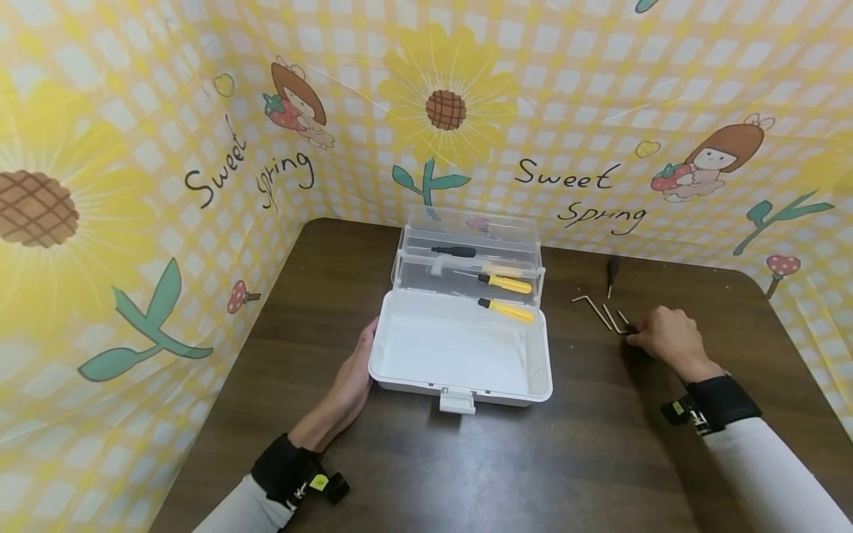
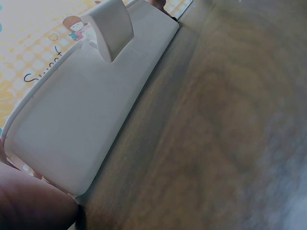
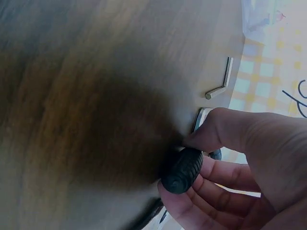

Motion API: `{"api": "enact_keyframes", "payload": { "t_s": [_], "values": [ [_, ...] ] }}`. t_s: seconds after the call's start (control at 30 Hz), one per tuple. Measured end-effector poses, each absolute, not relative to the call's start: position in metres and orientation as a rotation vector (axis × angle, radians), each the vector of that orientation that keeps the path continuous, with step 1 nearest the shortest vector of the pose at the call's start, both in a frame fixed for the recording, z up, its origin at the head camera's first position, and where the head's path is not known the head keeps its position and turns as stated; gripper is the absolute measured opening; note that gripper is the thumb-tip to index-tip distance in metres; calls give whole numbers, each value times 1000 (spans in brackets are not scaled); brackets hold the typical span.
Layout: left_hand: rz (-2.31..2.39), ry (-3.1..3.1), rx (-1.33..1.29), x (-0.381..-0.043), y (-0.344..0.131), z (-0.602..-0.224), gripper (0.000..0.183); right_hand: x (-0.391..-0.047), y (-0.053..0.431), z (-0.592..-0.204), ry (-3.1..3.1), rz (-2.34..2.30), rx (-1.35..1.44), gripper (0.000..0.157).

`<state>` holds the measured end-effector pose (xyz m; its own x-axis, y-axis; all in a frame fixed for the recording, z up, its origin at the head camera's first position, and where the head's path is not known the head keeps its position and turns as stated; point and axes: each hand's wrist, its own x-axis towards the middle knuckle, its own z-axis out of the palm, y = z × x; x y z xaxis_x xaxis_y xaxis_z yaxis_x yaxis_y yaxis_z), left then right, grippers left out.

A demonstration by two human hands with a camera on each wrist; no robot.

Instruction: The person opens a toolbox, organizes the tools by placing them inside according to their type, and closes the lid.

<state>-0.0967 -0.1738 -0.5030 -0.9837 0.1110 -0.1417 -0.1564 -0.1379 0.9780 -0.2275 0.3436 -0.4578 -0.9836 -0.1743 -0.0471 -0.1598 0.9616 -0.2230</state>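
Note:
A white toolbox (image 1: 460,389) with its clear lid raised stands mid-table, its main compartment bare. My left hand (image 1: 349,381) rests along the box's left side with extended fingers; the left wrist view has it at the corner of the white wall (image 2: 72,120). Right of the box, my right hand (image 1: 669,340) pinches the ribbed black handle of a screwdriver (image 3: 182,172) between thumb and fingers, low over the table. Just left of those fingers lie bent hex keys (image 1: 593,307). Behind them is another black-handled screwdriver (image 1: 612,270).
Two yellow-handled screwdrivers (image 1: 509,284) and a black-handled tool (image 1: 456,252) show in the clear trays (image 1: 466,274) behind the compartment. A latch (image 1: 457,402) hangs at the box front. A patterned cloth (image 1: 566,111) hangs along the table's back and left edges.

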Motion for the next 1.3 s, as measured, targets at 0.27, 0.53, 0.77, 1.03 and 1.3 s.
{"api": "enact_keyframes", "payload": {
  "t_s": [0.27, 0.53, 0.77, 1.03, 1.3],
  "values": [
    [2230, 1935, -76, -94, -174, -505, 68, -224, 349, -458, 3021, -352, -276, 43],
    [2210, 1956, -64, -96, -173, -505, 71, -222, 348, -451, 2989, -351, -314, 20],
    [2231, 1935, -59, -96, -173, -504, 68, -221, 340, -430, 3001, -373, -412, 16],
    [2225, 1936, -70, -97, -174, -502, 68, -221, 324, -409, 3056, -383, -514, 12],
    [2213, 1936, -93, -97, -174, -502, 69, -219, 304, -392, 3081, -399, -592, 14]
  ]
}}
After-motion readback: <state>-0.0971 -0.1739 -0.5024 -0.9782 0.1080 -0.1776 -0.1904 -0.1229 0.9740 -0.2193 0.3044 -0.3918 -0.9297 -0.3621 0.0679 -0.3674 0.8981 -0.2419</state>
